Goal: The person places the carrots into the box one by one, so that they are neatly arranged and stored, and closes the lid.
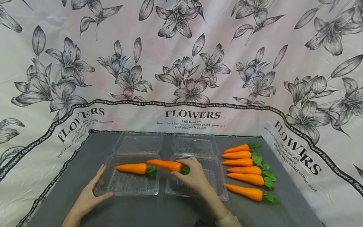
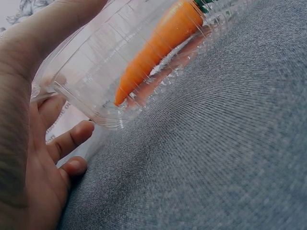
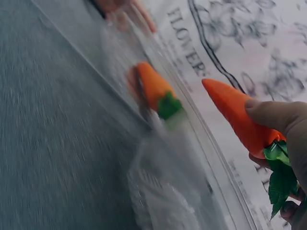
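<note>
An orange carrot (image 1: 165, 165) with green leaves is pinched by my right hand (image 1: 194, 175) near its leafy end. It hangs above the gap between two clear plastic boxes, its tip pointing left. The right wrist view shows the thumb on this carrot (image 3: 240, 117). Another carrot (image 1: 131, 168) lies inside the left clear box (image 1: 133, 191), leaves to the right. My left hand (image 1: 90, 194) is at that box's left side with thumb and fingers spread, the thumb by the near edge. Through the box wall, the left wrist view shows the lying carrot (image 2: 160, 45).
Several more carrots (image 1: 245, 188) lie in a column on the grey table (image 1: 181, 214), right of the right clear box (image 1: 224, 194). Both boxes have their lids (image 1: 139, 145) folded back. A flower-printed cloth (image 1: 193, 119) hangs behind the table.
</note>
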Available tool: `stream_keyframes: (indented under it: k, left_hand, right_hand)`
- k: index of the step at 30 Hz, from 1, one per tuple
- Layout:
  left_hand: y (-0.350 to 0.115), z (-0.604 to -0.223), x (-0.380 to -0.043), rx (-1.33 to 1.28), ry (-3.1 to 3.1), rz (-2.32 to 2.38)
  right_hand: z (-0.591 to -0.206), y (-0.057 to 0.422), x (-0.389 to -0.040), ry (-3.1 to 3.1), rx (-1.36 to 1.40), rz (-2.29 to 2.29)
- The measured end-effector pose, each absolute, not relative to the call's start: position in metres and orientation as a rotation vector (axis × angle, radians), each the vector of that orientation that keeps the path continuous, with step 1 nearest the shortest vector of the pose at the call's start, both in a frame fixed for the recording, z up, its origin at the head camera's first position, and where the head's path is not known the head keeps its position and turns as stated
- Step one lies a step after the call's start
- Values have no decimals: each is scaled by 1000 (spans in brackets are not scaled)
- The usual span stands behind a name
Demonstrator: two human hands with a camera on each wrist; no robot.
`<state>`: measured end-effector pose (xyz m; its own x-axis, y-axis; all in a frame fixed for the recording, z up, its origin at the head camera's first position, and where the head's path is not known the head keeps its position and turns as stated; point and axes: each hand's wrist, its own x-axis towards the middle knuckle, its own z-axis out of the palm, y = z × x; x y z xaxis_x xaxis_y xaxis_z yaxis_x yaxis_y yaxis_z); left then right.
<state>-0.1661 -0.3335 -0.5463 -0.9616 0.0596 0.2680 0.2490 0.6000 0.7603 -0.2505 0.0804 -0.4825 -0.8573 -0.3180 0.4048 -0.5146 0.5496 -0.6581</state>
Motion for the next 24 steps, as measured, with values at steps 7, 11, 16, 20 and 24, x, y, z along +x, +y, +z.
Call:
stream_keyframes:
  k: [7, 11, 16, 20, 24]
  left_hand:
    - [-333, -547, -165, -265, -2584, -1329]
    - [-333, -546, -165, -271, -2585, -1336]
    - [-335, -545, -166, -262, -2598, -1312]
    - [-334, -548, -166, -264, -2588, -1315]
    - [-332, -549, -167, -263, -2588, -1333]
  right_hand:
    - [-479, 38, -250, -2621, 871, 1160]
    - [-480, 13, -248, -2668, 971, 1086]
    - [-486, -15, -249, -2710, 1034, 984]
    - [-491, -33, -250, -2768, 1038, 843]
    - [-491, -44, -250, -2813, 1015, 656]
